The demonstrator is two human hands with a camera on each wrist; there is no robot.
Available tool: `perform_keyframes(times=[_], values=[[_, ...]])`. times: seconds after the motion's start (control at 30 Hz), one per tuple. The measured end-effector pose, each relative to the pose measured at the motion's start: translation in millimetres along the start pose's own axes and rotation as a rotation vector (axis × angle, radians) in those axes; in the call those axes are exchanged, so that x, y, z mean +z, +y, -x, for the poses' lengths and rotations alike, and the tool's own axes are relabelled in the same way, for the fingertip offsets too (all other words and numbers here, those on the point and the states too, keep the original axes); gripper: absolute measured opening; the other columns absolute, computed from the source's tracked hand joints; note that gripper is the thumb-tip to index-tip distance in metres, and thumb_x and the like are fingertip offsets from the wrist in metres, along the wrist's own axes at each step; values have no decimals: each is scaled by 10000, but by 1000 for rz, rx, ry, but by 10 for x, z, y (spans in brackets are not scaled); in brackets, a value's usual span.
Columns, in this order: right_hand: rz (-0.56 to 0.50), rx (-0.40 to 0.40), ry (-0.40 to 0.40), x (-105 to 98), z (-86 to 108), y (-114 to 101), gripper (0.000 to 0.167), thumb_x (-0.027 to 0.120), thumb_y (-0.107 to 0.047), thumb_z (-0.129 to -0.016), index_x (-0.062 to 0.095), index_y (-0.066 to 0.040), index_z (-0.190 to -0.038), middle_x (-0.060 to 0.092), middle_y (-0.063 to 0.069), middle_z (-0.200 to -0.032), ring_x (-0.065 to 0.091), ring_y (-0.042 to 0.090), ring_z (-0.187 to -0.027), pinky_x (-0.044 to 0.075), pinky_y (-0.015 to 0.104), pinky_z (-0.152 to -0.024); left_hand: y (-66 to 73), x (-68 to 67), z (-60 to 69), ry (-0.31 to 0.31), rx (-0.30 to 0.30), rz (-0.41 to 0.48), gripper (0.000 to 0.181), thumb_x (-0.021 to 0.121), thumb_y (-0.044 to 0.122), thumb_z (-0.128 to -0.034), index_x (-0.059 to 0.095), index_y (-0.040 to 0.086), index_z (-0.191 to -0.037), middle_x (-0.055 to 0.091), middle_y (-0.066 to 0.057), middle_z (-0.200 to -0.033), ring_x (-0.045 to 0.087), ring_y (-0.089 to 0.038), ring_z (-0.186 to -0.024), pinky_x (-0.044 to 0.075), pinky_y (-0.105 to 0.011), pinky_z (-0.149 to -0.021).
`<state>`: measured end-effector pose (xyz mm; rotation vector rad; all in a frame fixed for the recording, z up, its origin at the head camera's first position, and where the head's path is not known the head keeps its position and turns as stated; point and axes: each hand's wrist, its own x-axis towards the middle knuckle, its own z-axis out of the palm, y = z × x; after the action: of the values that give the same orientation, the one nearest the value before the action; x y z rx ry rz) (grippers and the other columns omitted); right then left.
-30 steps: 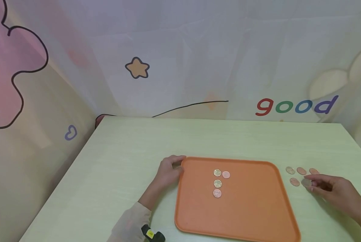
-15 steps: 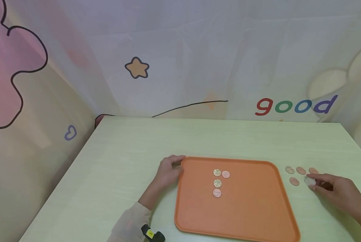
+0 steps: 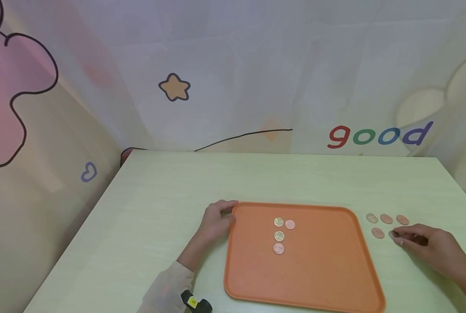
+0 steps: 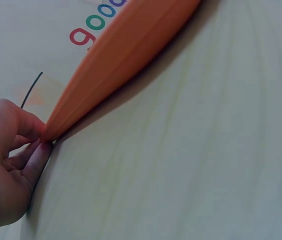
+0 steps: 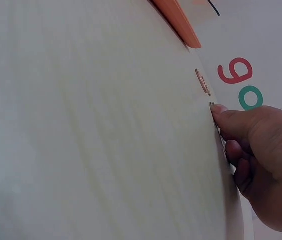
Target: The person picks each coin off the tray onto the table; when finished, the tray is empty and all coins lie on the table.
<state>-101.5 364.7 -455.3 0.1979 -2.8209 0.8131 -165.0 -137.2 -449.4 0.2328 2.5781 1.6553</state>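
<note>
In the head view, my left hand holds the far-left corner of an orange tray. Thumb and fingers pinch that corner in the left wrist view, where the tray is seen edge-on. To the right of the tray, my right hand pinches a silver-coloured coin between thumb and fingertips, low at the table. The fingers partly cover this coin. Around it on the table lie another silver-coloured coin and three copper-coloured coins, one just left of the fingertips.
On the tray's upper middle lie two gold-toned coins, the farther one beside a copper-coloured coin, and another copper coin nearer. The pale table meets a printed backdrop at its far edge.
The silver coin in my right hand showed its bright face half a second ago, slightly further right; now it looks darker and more covered by the fingers. My left hand stays at the tray corner.
</note>
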Motion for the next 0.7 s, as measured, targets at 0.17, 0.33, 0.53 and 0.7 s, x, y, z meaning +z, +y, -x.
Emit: perform_keyframes(times=[0.17,0.33,0.53,0.7], values=[[-3,25,-10,11,-3,-1,217,801,-98,-841,769,12,-1025,598,-255,-727,441,-39,-634,384,133,-569,1,1,-6,1,4,-4,511,564,-41,-812,671,-3,-1310,706,-169,-1201,643,-338,-1187,489,-508,-1046],[10,64,-30,20,-6,9,242,793,-142,-861,766,7,-1049,597,-215,-730,434,-31,-636,383,149,-568,-3,2,-7,-2,4,-1,509,566,-39,-814,669,-6,-1311,704,-172,-1208,641,-345,-1191,486,-515,-1051],[-3,76,-35,18,6,0,258,789,-140,-866,759,21,-1066,595,-231,-739,440,-31,-642,388,150,-572,1,0,4,-8,-5,8,509,567,-37,-816,666,-6,-1315,703,-172,-1213,634,-347,-1198,480,-517,-1053],[-1,63,-24,-5,3,-15,286,800,-130,-852,751,41,-1076,588,-271,-752,441,-50,-649,391,127,-581,2,-2,4,-6,-5,5,515,566,-39,-812,667,-4,-1315,702,-168,-1205,634,-341,-1194,480,-514,-1051]])
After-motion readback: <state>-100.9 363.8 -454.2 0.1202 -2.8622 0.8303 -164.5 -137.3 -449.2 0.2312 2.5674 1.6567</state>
